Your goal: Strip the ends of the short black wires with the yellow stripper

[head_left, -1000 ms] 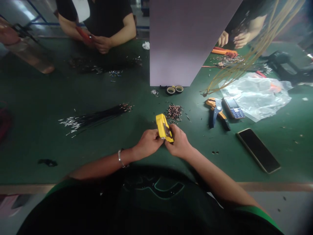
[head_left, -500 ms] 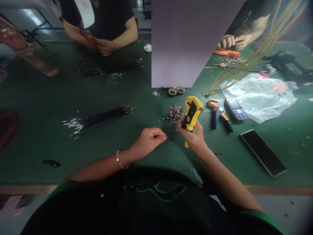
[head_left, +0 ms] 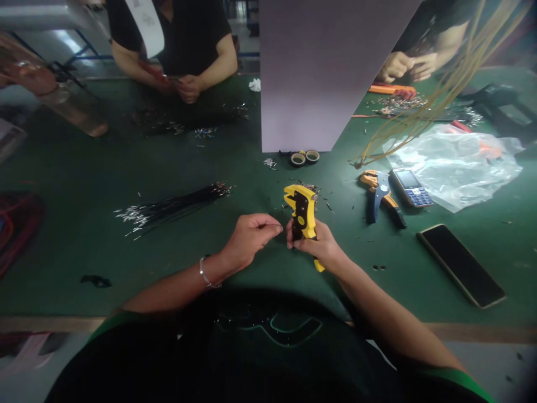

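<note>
My right hand is wrapped round a yellow and black wire stripper, held upright with its jaws at the top left. Just left of it, the fingers of my left hand are pinched together; whatever they hold is too small to make out. Behind the tool lies a heap of small copper-coloured pieces, mostly hidden by it. To the left a bundle of black wires lies on the green table, silvery ends at its left and coppery ends at its right.
Right of my hands lie an orange and dark blue wire stripper, a keypad phone, a smartphone and a clear plastic bag. A pale panel stands ahead, with two small rings at its foot. Co-workers' hands are across the table.
My right hand has brought the yellow wire stripper left and towards me, close to my left hand, so it now covers much of the copper heap. My left hand stays pinched, nearly in place.
</note>
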Demonstrator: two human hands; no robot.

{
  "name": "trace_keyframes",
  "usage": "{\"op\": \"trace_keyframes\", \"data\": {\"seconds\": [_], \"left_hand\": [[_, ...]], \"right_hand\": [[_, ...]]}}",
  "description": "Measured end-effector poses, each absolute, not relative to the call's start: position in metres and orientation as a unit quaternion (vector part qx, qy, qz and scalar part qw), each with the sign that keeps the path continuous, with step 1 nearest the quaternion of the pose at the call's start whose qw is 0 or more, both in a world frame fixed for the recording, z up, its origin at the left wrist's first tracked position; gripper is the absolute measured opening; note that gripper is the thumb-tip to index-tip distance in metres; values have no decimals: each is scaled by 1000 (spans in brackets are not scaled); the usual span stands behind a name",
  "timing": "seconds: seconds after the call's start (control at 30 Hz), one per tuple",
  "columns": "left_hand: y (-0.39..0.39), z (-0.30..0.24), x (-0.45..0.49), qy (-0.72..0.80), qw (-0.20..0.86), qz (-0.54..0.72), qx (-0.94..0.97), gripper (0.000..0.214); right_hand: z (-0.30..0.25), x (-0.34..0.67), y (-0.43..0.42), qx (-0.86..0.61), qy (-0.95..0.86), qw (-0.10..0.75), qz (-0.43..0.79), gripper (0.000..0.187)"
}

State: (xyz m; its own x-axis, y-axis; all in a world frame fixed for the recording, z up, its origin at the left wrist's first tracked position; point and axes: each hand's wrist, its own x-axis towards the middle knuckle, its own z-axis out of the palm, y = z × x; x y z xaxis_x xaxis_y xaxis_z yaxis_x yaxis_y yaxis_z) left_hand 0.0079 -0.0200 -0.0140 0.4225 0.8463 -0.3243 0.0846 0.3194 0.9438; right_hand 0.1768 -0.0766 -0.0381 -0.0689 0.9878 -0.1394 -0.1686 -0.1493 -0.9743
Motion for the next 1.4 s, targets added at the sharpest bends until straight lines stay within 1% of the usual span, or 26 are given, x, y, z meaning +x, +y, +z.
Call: {"op": "trace_keyframes", "data": {"seconds": [0.33, 0.7, 1.2, 1.4], "left_hand": [[-15, -4, 9, 458, 709, 294, 448, 6], [-11, 3, 7, 449, 728, 301, 421, 6], [-9, 1, 5, 436, 731, 315, 421, 6], [-4, 2, 4, 471, 692, 316, 447, 6]], "right_hand": [[-39, 171, -79, -456, -406, 459, 646, 31], [-39, 171, -79, -451, -407, 449, 655, 32], [-38, 172, -79, -444, -404, 439, 668, 34], [-36, 176, -79, -423, -411, 428, 685, 34]]}}
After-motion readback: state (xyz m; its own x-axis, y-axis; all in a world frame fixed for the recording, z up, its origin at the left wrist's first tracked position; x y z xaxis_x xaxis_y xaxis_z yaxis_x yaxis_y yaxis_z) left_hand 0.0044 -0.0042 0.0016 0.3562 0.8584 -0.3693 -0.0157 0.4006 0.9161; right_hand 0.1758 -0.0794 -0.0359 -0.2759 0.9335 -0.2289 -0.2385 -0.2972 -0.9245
